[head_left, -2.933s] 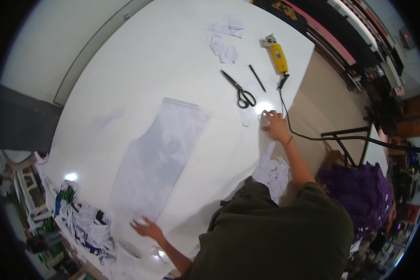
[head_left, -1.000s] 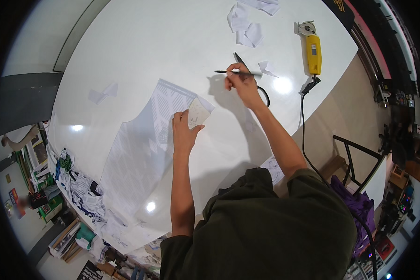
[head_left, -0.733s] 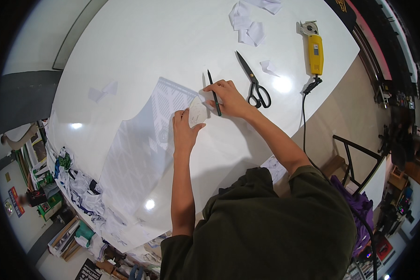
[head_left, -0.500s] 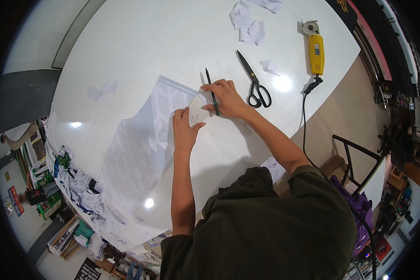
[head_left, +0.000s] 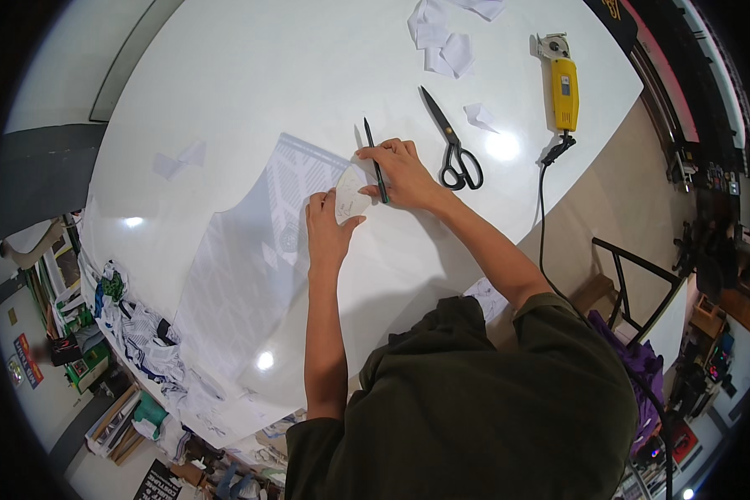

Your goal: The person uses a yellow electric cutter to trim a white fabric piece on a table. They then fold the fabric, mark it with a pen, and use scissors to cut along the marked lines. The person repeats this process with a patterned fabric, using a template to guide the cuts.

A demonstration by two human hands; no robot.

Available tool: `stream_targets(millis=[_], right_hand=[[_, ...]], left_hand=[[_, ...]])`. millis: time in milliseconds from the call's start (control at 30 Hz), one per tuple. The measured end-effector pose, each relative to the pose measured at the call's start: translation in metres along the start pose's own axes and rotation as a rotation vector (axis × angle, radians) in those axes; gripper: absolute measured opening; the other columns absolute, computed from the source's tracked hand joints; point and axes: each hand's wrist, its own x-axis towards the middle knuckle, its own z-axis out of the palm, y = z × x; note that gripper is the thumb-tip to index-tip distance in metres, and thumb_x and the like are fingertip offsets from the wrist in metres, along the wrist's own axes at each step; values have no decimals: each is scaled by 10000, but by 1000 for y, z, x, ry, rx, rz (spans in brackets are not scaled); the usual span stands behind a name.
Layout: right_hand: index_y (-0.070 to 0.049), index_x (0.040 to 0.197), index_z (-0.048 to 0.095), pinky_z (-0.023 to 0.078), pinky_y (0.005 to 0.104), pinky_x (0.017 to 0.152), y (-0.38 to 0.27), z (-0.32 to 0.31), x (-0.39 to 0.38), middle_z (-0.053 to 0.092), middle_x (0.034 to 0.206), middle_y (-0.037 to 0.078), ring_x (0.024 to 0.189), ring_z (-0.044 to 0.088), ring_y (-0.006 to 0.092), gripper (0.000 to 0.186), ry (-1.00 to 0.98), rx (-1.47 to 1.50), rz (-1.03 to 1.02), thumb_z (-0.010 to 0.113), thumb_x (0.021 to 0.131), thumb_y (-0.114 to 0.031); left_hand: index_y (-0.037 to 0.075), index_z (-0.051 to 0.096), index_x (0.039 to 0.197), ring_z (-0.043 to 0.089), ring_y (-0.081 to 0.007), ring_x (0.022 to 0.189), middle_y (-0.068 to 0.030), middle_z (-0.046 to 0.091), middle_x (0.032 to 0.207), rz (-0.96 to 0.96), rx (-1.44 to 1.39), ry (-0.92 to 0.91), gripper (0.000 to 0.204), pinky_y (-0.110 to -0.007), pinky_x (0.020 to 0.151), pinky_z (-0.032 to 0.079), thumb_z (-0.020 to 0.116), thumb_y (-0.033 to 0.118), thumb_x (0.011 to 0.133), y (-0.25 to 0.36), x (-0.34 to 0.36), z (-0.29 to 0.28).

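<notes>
A small off-white paper pattern piece [head_left: 352,197] with handwriting lies on a grey-and-white patterned fabric panel [head_left: 246,237], at the panel's upper right edge. My left hand [head_left: 328,233] holds the piece down, fingers along its left side and thumb at its lower edge. From the right, my right hand [head_left: 402,177] reaches the piece with its forefinger and thumb tips. It also keeps a dark pencil [head_left: 371,150] across its fingers, one end pointing away from me. Black-handled scissors [head_left: 452,143] lie just beyond my right hand.
A yellow electric rotary cutter [head_left: 565,93] with a black cord [head_left: 542,208] rests on the white table [head_left: 250,67] at the right. White fabric scraps [head_left: 448,52] lie at the far side, another scrap [head_left: 181,160] at the left. Crumpled fabric [head_left: 142,337] is heaped along the left edge.
Both hands keep nearly the same place on the pattern piece. The whole view has shifted very slightly; the pencil stays in my right hand.
</notes>
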Motion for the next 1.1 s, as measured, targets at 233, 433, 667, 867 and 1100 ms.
stream_targets(millis=[233,433,667,867,1100], right_hand=[[-115,1329,594,359,434,995,-1,1,0,640,1245,56,1171,525,306,640,-2,-2,10,841,801,-380],[-122,1337,601,361,447,1045,-2,3,0,651,1312,46,1216,498,339,653,-44,33,66,870,787,-346],[-128,1338,591,344,447,1043,2,7,0,653,1301,63,1226,505,331,636,-42,27,42,854,800,-343],[-125,1347,582,339,446,1032,1,6,0,657,1280,86,1225,508,340,641,-47,26,45,848,804,-338],[-120,1344,584,340,454,1037,3,6,0,654,1288,89,1240,500,343,635,-55,23,39,844,808,-341]], left_hand=[[-84,577,1349,519,-367,1165,-172,549,1244,29,-54,13,722,-443,1007,470,892,132,736,-3,0,-1],[-52,636,1273,611,-315,1061,-157,602,1144,-48,-276,-59,579,-411,913,524,864,68,754,-12,9,-15],[-39,651,1192,635,-303,1030,-150,618,1153,-66,-299,-60,500,-393,889,542,862,46,746,-15,14,-12],[-39,643,1182,635,-298,1013,-147,617,1150,-68,-273,-68,498,-392,886,544,864,47,745,-14,15,-13],[-38,641,1176,636,-300,1009,-150,615,1136,-74,-272,-70,493,-394,885,545,865,49,745,-11,16,-13]])
